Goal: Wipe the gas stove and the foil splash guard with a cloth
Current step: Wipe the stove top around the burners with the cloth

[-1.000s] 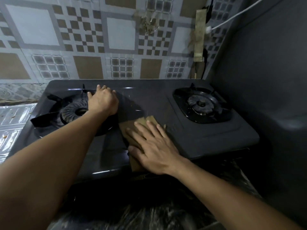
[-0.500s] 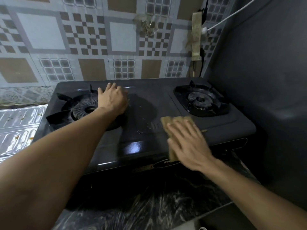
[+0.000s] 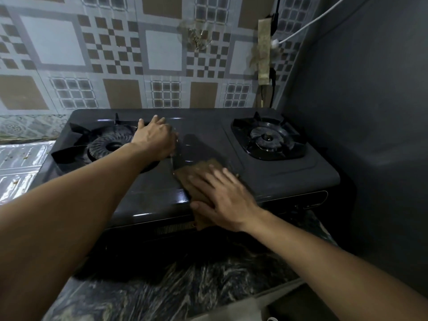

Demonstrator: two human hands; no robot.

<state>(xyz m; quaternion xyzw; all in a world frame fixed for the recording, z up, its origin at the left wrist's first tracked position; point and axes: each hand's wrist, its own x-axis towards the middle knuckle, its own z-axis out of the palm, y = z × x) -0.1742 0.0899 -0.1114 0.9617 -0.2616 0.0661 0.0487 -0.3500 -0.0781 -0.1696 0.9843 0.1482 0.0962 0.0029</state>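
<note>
I see my right hand (image 3: 225, 200) lying flat, fingers spread and a bit blurry, pressing down on a brown folded cloth (image 3: 196, 179). The hand is open, not gripping, just pushing the cloth onto the top. The cloth sits on the middle of the dark grey two-burner gas stove (image 3: 162, 193), near the front edge, and one end of it hangs a little over the front. My left hand (image 3: 156, 140) is farther back, palm down with the fingers loosely bent, resting on the stove top right at the edge of the left black burner ring (image 3: 108, 145). It holds nothing that I can see. The stove top looks shiny and wet between my two hands. The right black burner with its pot stand (image 3: 268, 137) sits well apart from the cloth, off to the right. To the left of the stove lies the crinkly silver foil splash guard (image 3: 16, 167), with small brown specks on it. Neither hand touches it. The stove stands on a dark marbled stone counter (image 3: 180, 286). Behind it is a wall of patterned brown and grey tiles (image 3: 115, 54), and a plain grey wall (image 3: 359, 100) is on the right. A white cable (image 3: 308, 25) runs down the corner.
</note>
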